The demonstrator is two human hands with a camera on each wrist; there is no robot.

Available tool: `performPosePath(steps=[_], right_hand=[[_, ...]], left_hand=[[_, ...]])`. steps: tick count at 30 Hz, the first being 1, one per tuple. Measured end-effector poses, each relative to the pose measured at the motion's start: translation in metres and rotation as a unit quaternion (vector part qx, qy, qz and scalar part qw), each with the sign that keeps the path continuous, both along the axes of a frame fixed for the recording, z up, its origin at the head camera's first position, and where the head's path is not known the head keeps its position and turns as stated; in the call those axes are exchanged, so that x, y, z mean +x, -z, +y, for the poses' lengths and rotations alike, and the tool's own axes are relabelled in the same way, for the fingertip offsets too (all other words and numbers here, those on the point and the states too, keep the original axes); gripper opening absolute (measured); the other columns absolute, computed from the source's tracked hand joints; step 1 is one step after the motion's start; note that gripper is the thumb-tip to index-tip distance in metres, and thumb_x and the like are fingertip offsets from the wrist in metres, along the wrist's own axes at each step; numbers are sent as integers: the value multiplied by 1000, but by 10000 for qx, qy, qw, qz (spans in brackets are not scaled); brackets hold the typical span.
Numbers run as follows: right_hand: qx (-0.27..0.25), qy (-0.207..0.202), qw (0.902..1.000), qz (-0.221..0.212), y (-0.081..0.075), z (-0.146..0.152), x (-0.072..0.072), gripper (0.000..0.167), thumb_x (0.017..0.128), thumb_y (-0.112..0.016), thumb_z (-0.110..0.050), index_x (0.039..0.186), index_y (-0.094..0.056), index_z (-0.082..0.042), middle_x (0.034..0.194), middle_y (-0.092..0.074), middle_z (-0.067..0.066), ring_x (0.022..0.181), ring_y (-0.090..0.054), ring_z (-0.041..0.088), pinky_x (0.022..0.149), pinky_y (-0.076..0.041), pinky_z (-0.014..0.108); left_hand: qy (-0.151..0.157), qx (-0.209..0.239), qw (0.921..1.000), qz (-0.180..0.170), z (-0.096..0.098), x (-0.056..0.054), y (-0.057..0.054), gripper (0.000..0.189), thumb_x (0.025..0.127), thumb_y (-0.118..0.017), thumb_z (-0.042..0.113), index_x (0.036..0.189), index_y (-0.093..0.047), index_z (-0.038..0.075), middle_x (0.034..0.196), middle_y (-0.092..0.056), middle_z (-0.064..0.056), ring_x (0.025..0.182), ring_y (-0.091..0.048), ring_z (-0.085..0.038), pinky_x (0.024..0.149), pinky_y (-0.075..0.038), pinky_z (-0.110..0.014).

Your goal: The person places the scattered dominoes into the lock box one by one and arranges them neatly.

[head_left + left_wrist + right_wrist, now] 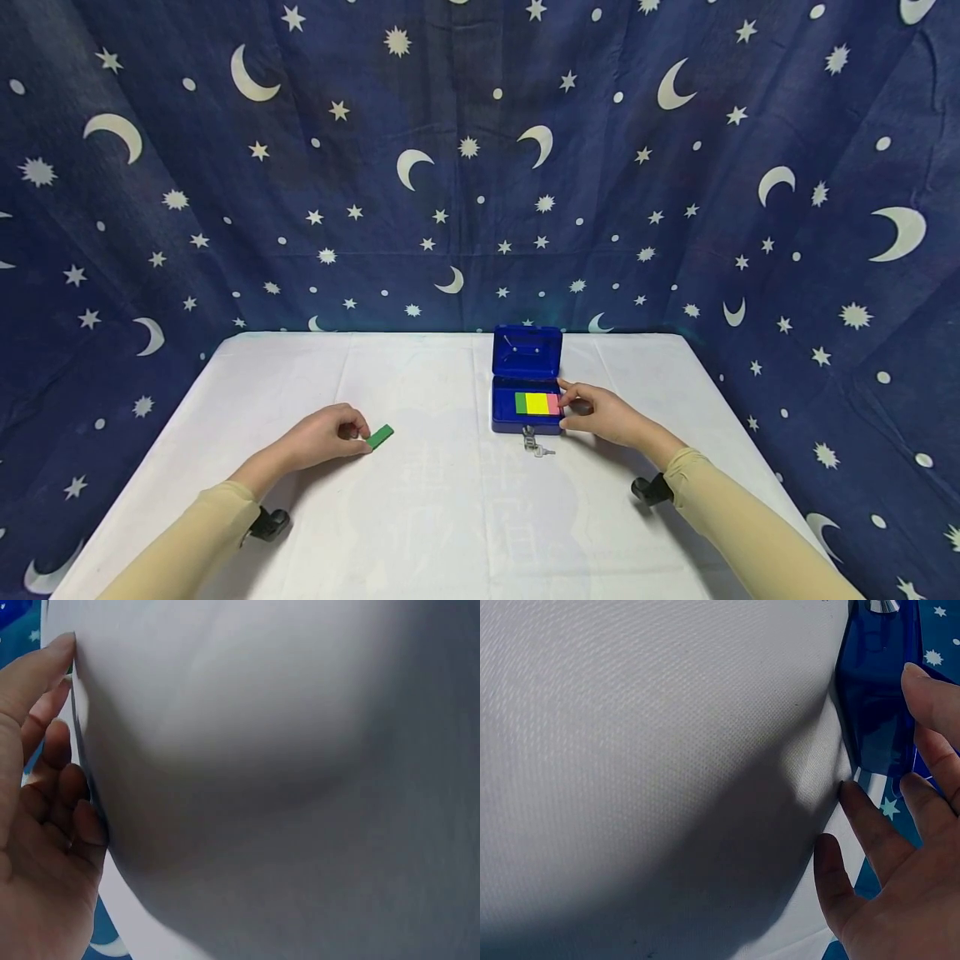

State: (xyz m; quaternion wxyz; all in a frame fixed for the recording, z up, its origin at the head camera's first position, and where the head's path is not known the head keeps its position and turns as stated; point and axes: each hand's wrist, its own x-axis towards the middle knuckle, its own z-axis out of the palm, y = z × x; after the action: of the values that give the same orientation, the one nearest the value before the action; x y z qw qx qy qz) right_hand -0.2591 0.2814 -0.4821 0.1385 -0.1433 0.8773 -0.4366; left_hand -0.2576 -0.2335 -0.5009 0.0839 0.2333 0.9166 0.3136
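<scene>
My left hand (333,435) is over the left half of the table and pinches a green block (381,437) between thumb and fingers. The block lies low, at the tabletop. A blue cash box (507,427) stands to the right with its lid (527,353) raised. Inside lie a green block (521,403), a yellow block (536,404) and a pink block (552,404) side by side. My right hand (603,414) touches the box's right side, thumb near its front corner, fingers spread along the rim. In the right wrist view, the thumb rests by the blue edge.
Keys (542,451) hang from the lock at the box's front and lie on the white tablecloth (435,517). A dark blue curtain (480,167) with moons and stars stands behind and beside the table. Each wrist wears a black camera.
</scene>
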Motion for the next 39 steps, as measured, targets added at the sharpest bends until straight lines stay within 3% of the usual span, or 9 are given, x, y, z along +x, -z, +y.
performPosePath(steps=[3,7,10,15,23,39], right_hand=[[-15,-33,10000,29,1,0,0,26,94,-76,-17,114,-63,-8,164,-32,10,137,-50,36,114,-34,53],[-57,-56,10000,56,2,1,0,25,94,-76,-18,113,-63,-9,164,-32,11,137,-50,36,113,-34,53],[-76,-68,9999,59,2,1,0,25,94,-76,-18,113,-63,-9,164,-32,11,137,-50,36,113,-35,53],[-3,-68,10000,61,1,1,-1,26,94,-76,-19,114,-63,-9,164,-32,11,137,-49,36,113,-34,53],[147,-19,9999,72,1,0,-1,26,95,-75,-21,114,-63,-9,164,-31,12,137,-49,37,113,-34,54],[102,-106,9998,109,0,1,-1,28,95,-76,-21,116,-63,-8,164,-30,14,137,-50,36,112,-36,53]], left_hand=[[11,-99,9999,79,7,0,0,25,85,-85,36,97,-69,21,83,-56,7,76,-51,-11,68,-42,-29],[76,-322,9993,187,13,-1,-1,46,85,-84,39,123,-68,17,85,-55,7,77,-50,-10,70,-41,-30],[217,-446,9982,340,15,-1,-1,54,86,-83,39,132,-67,16,88,-55,6,79,-50,-10,70,-40,-31],[224,-475,9978,410,17,-1,0,46,86,-83,39,125,-69,18,89,-56,6,80,-50,-10,71,-41,-30],[171,-335,9991,181,16,0,0,44,83,-86,37,119,-70,18,89,-56,6,82,-52,-12,72,-43,-30],[121,-135,9998,-71,15,1,-1,40,84,-86,33,117,-70,17,92,-57,5,86,-53,-14,75,-44,-30]])
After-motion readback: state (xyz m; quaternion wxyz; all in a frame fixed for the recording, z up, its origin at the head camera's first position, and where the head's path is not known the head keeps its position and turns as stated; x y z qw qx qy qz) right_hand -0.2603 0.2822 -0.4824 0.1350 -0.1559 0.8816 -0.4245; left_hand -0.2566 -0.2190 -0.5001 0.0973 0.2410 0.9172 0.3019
